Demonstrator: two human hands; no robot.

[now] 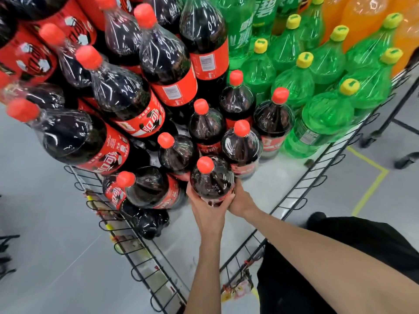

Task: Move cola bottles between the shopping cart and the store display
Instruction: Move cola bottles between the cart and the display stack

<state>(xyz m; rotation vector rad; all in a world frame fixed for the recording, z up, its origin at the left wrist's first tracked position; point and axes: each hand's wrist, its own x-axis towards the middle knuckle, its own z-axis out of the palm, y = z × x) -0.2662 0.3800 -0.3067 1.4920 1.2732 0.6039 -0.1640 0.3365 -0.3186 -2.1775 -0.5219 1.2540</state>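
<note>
I have both hands, left (205,208) and right (240,200), wrapped around the front cola bottle (212,177), low on its body to steady its weight, just before the upright cola cluster (226,132).

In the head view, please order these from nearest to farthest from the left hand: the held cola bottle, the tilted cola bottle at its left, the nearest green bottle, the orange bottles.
1. Held cola bottle, in the left hand.
2. Tilted cola bottle, left.
3. Nearest green bottle, right.
4. Orange bottles, top right.
</note>
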